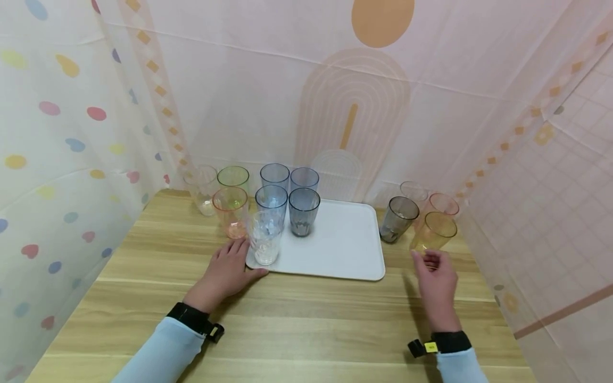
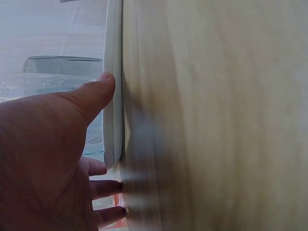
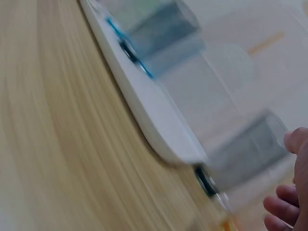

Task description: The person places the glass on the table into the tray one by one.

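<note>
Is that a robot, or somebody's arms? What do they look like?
They're a person's arms, in light blue sleeves. Each has a black wristband with a small black device; the right device shows a yellow label. The left grip and right grip are ungloved hands.

The head view looks forward and down from above the counter (image 1: pixel 325 330), far enough back to take in both forearms and the curtain (image 1: pixel 239 106). The left wrist view sits close to the left grip (image 2: pixel 43 149), turned so the counter stands upright. The right wrist view, tilted, faces across the tray (image 3: pixel 144 106) toward the curtain. All three share the tray.
</note>
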Tool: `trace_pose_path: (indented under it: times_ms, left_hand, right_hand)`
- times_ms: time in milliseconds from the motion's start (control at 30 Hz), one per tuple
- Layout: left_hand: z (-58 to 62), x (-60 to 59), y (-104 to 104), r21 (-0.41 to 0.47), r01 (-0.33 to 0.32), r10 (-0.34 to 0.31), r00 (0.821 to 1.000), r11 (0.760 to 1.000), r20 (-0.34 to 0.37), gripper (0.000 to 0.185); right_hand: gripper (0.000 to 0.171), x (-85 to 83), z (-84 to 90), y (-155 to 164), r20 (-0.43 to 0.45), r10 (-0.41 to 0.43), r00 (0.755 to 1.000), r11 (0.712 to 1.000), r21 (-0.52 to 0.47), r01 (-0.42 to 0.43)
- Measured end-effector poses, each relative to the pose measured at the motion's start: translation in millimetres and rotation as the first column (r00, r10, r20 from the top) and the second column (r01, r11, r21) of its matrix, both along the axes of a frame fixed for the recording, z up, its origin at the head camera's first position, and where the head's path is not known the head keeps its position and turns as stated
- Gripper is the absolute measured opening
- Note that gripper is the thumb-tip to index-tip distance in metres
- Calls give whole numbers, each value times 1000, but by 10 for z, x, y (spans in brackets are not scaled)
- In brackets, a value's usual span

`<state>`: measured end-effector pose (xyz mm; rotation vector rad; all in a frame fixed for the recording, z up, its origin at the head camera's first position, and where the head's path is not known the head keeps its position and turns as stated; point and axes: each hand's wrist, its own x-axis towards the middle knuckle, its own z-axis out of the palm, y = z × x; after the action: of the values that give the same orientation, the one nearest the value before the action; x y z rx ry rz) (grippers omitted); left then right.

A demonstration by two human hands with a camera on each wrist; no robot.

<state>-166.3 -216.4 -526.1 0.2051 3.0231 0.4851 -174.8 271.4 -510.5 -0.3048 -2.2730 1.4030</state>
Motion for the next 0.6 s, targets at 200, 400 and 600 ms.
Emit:
trace_pose_path:
  times_ms: [200,400,600]
  left_hand:
    - [-3,6,3,-2,-4,4,1000,1000,2,106]
    - [-10,-4,5,2,0,0,1000,1000,0,105]
    - [-27,-4,0,2,0,0,1000,1000,-6,105]
  right_hand:
    - [62,-29,54,300,19,-92,996,996,8,91]
    - [84,-197,52,369,36,-76,996,996,-53,77]
    - [100,-380,-8,407,44,-21,999,992,-125,26]
